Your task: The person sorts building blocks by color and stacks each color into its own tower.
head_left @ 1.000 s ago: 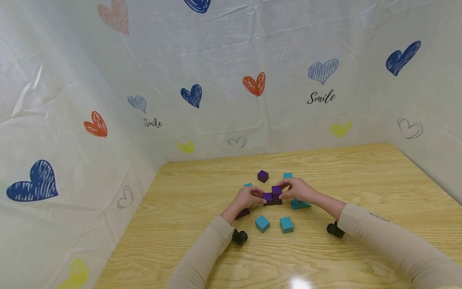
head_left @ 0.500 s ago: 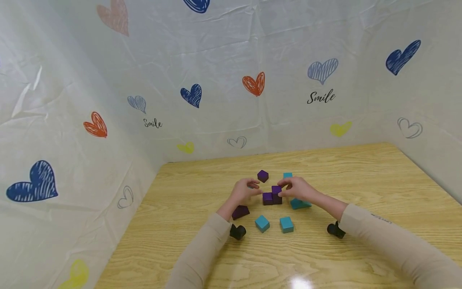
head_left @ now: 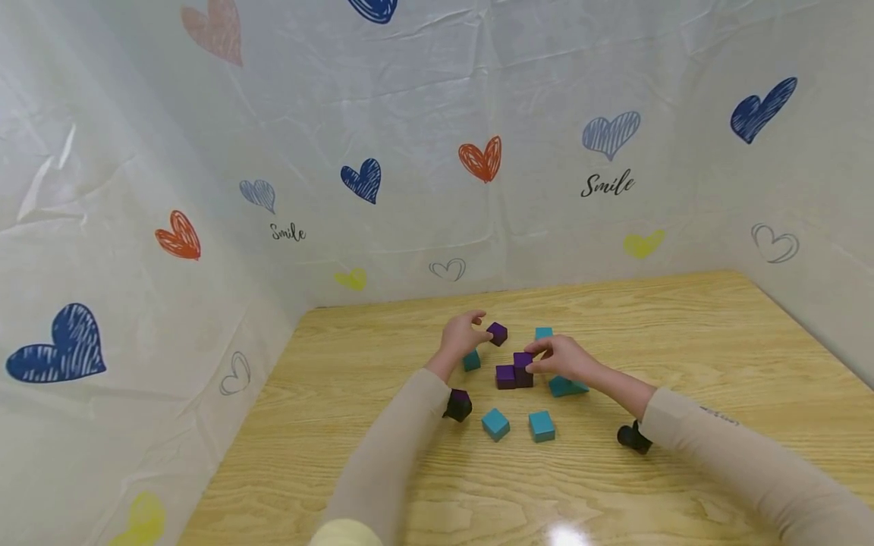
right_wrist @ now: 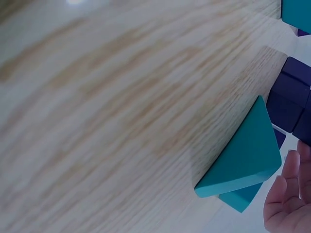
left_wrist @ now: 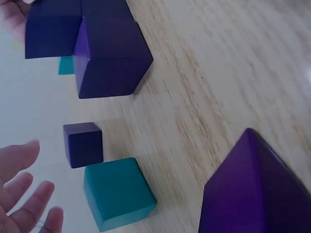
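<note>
My left hand [head_left: 461, 334] reaches to a purple cube [head_left: 498, 334] at the back, thumb and fingers spread. In the left wrist view those fingers stand apart from the small purple cube [left_wrist: 84, 145]. With thumb and fingertips, my right hand [head_left: 565, 357] holds the upper purple cube [head_left: 523, 359] on a small stack. Another purple cube [head_left: 505, 377] sits against the stack's left side. Under the left wrist a teal cube [head_left: 472, 360] shows, and a purple angled block [left_wrist: 250, 189] lies nearer the wrist camera.
Two teal cubes, left [head_left: 495, 424] and right [head_left: 542, 426], lie in front of the stack. A teal triangular block [head_left: 568, 387] is under the right hand, and another teal block [head_left: 544, 332] stands behind it. All rest on a wooden table [head_left: 649, 500] before a heart-printed sheet [head_left: 410, 114].
My left hand has let go of the lower-left purple cube and moved back and away to the rear purple cube. My right hand stays on the stack.
</note>
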Tool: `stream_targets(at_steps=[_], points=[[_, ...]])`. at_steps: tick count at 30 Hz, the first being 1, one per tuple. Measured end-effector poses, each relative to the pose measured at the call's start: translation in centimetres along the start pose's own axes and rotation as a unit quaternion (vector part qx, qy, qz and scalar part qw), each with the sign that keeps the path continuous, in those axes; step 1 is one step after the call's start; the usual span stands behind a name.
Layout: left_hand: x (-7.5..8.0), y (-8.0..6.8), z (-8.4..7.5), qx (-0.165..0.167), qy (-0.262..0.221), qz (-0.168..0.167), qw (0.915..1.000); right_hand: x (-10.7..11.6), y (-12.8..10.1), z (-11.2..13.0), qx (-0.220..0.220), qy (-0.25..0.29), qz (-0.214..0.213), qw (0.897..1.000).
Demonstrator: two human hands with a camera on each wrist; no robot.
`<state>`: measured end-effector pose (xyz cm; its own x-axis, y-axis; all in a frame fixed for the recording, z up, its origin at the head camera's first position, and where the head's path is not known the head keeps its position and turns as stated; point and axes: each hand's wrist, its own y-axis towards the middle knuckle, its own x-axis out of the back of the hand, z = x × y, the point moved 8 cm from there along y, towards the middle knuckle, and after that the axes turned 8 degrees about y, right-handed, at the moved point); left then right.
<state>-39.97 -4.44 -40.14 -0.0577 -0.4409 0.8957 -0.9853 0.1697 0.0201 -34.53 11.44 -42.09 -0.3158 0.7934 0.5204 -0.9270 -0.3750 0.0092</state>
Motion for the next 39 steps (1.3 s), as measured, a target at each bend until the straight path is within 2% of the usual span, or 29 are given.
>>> stream_targets(at_steps=[5,11,19,25,39], points=[[-0.8,0.5,0.3,0.045,0.042,0.005,0.9981,-0.1,0.0,0.0,-0.008,0.007,0.004,1.000],[-2.1,0.9,0.9,0.081,0.010,-0.003,0.9966,-0.2,0.1,-0.1,-0.014,0.019,0.007,1.000],[-2.5,0.8,1.2,0.125,-0.006,-0.020,0.9919,0.0,0.2,-0.2,-0.018,0.023,0.005,1.000],[-2.5,0.9,1.2,0.131,-0.013,-0.021,0.9911,-0.1,0.2,-0.3,-0.020,0.026,0.007,0.999],[-2.0,1.3,0.6,0.096,0.016,-0.039,0.9945,0.2,0.0,-0.5,-0.023,0.027,0.004,0.999]])
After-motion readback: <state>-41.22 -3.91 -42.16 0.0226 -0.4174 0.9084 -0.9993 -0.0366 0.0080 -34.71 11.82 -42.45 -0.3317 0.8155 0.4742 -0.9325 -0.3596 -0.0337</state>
